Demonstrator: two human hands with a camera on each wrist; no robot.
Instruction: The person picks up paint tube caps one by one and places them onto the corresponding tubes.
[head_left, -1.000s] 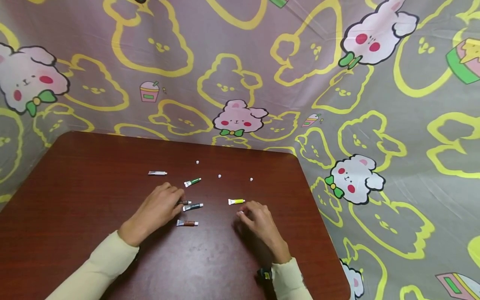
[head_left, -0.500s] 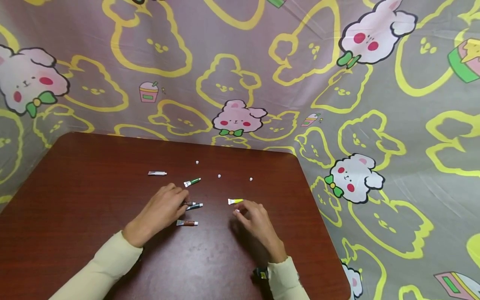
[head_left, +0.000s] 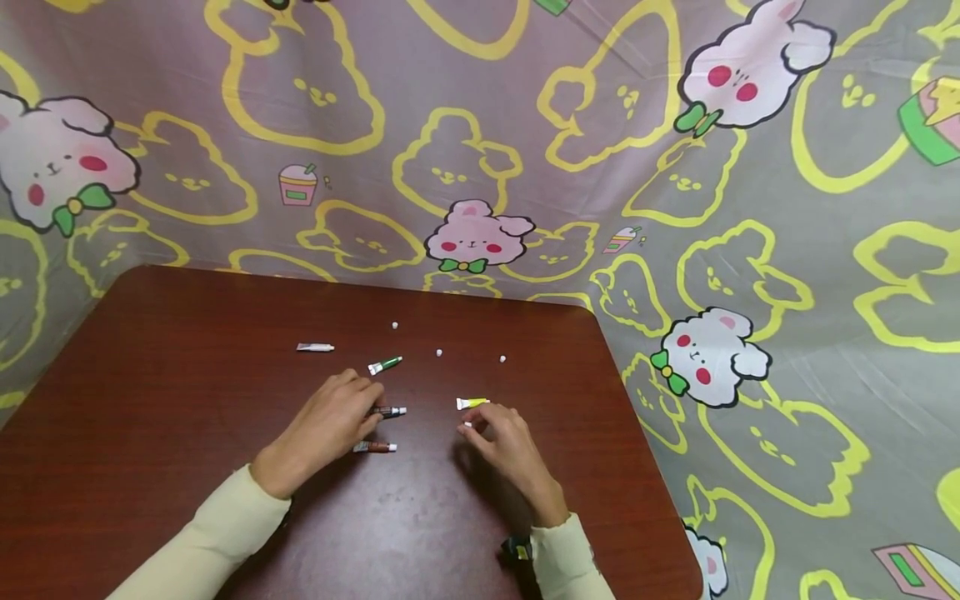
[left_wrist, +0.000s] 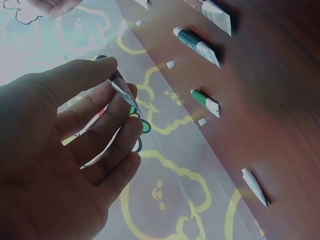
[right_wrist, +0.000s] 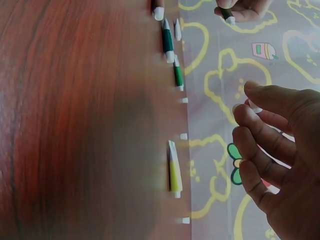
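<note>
Paint tubes are scattered over the dark red counter (head_left: 150,392), and the yellow tube (head_left: 472,403) is taken as the landmark. One dark tube (left_wrist: 120,85) is pinched in the left hand (head_left: 326,421), between thumb and curled fingers, as shown in the left wrist view; in the head view it is mostly hidden under that hand, to the left of the yellow tube. A brown tube (head_left: 389,411) with a white cap is seen just beside the left fingertips, between them and the yellow tube. A reddish tube (head_left: 374,447) lies nearer the person, left of the yellow tube and below the left hand. A green tube (head_left: 385,364) lies beyond the left hand, up and left of the yellow tube, and a white tube (head_left: 314,347) lies farther left still.

A small white cap (head_left: 467,425) is pinched at the fingertips of the right hand (head_left: 504,442), just on the near side of the yellow tube; that grip is narrow, closed on the cap. Three loose white caps (head_left: 439,352) are spread on the counter beyond the yellow tube. A cartoon-printed cloth (head_left: 480,125) hangs behind and beside the counter.
</note>
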